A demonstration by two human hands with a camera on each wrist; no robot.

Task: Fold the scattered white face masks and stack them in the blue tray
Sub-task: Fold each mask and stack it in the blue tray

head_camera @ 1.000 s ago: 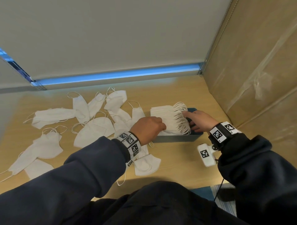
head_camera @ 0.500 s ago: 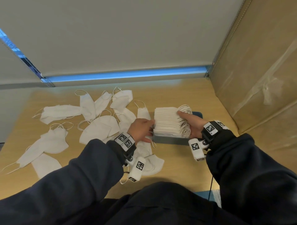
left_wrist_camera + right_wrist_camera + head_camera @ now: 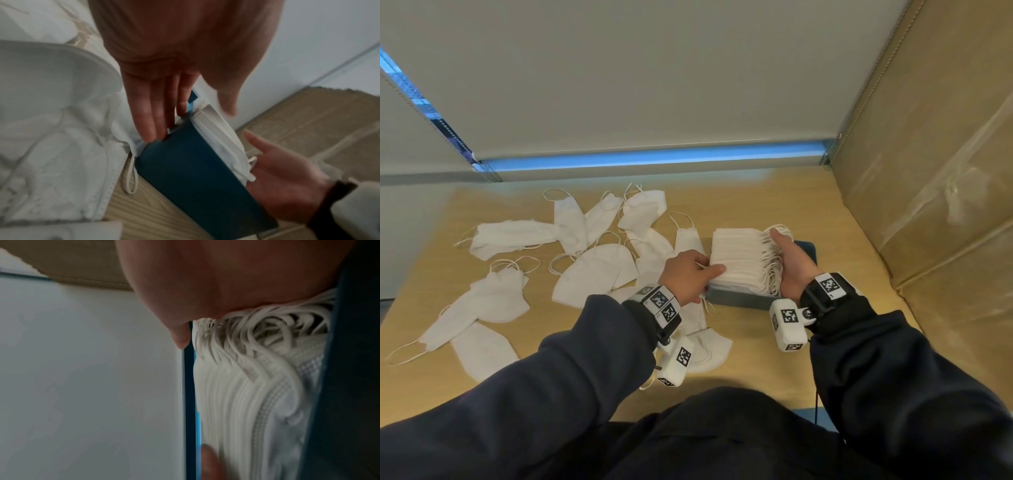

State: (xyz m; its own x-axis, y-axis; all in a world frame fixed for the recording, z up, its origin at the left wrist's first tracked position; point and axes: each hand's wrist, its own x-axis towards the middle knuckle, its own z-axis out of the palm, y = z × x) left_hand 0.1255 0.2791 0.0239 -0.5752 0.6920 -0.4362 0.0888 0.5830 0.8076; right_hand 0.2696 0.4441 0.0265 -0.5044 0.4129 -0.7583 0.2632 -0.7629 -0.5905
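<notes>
Masks (image 3: 739, 260) already folded stood as a thick stack in the blue tray (image 3: 736, 299), squared between the left hand (image 3: 688, 277) and right hand (image 3: 791, 267), both flat-fingered against its sides, grasping nothing. By my count, a dozen or so loose masks (image 3: 592, 270) still lay unfolded on the wooden table (image 3: 756, 202), left of the tray. A grey blind (image 3: 637, 75) hung behind, and cardboard (image 3: 935, 154) stood to the right.

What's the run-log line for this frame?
left hand: pressing stack's left side | right hand: pressing ear-loop side | mask stack: in blue tray | loose masks: on table, unfolded
</notes>
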